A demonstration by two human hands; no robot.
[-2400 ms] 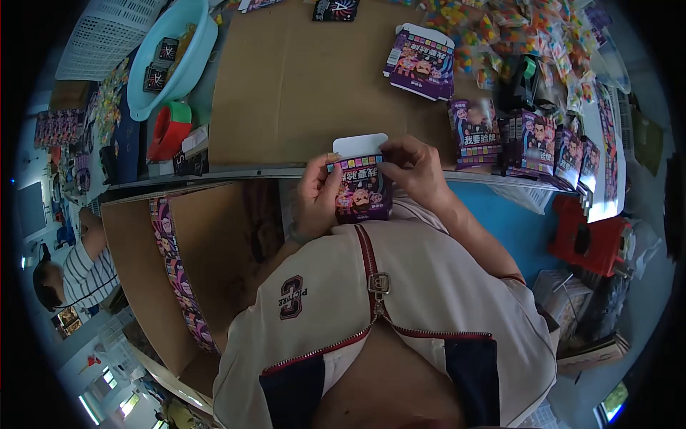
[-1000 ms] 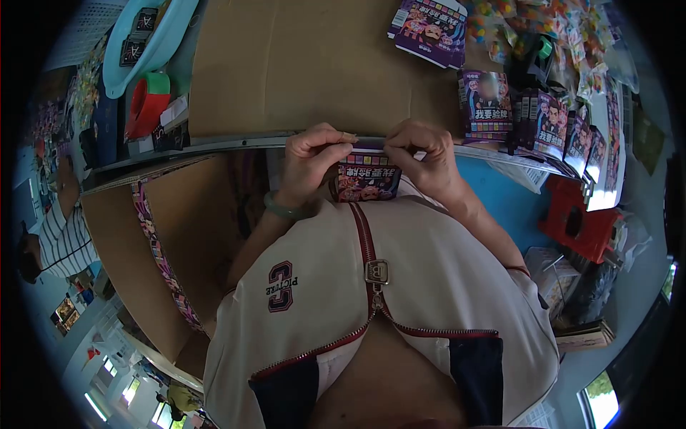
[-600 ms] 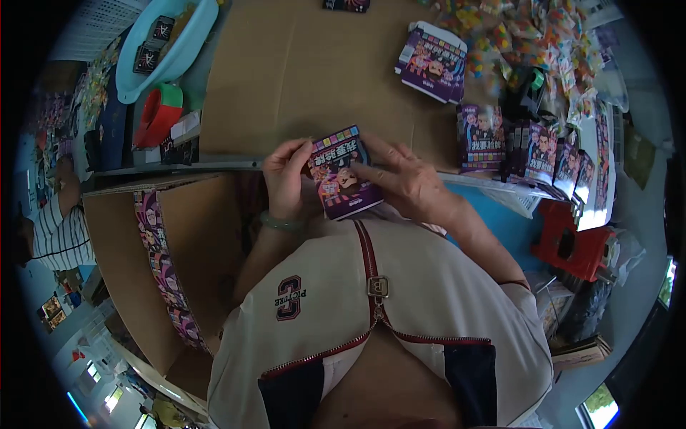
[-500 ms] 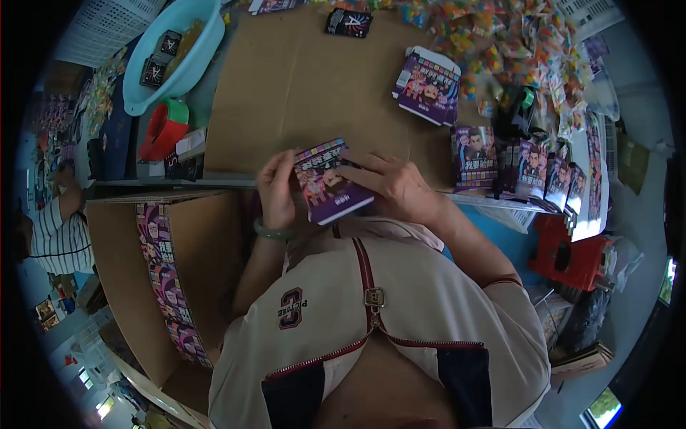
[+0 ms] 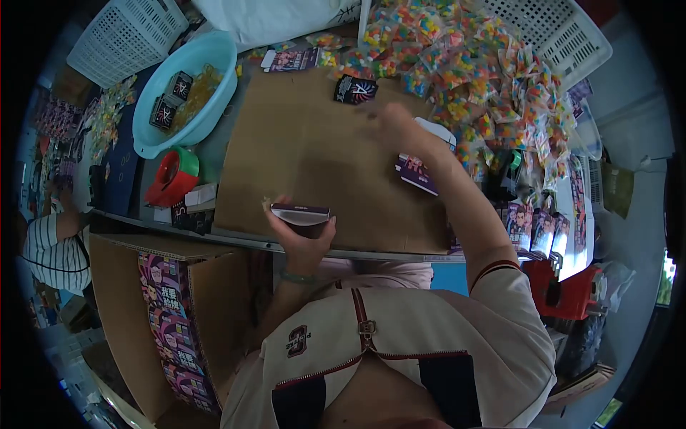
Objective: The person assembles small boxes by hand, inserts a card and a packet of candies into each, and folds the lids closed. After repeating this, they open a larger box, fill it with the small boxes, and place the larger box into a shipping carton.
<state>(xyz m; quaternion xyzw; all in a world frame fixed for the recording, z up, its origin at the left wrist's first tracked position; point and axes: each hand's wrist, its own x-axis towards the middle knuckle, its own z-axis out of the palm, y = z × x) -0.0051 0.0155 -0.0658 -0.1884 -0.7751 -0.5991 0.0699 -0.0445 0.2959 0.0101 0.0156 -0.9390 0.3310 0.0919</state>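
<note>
My left hand point(image 5: 306, 247) is closed around a small purple carton point(image 5: 300, 214) at the front edge of the cardboard sheet. The carton is tipped so that one narrow end faces me; a pale flap or inner wall shows there. Farther forward, my right hand point(image 5: 395, 129) is blurred by motion. It hovers over the sheet just beside a black printed packet point(image 5: 355, 89), and I cannot make out whether its fingers touch it. Under my right forearm lie flat purple printed cartons point(image 5: 416, 174), partly hidden.
A cardboard sheet point(image 5: 286, 143) covers the table. Clear candy packets point(image 5: 457, 64) are heaped at the back right. A blue basin point(image 5: 229, 86) and red tape dispenser point(image 5: 166, 187) stand left. Below is a large box point(image 5: 118, 307) of purple cartons. A striped-sleeved person point(image 5: 57, 243) works far left.
My right hand has left the carton and swung forward towards the black packet. My left hand now holds the carton alone, turned end-on. The camera view has shifted.
</note>
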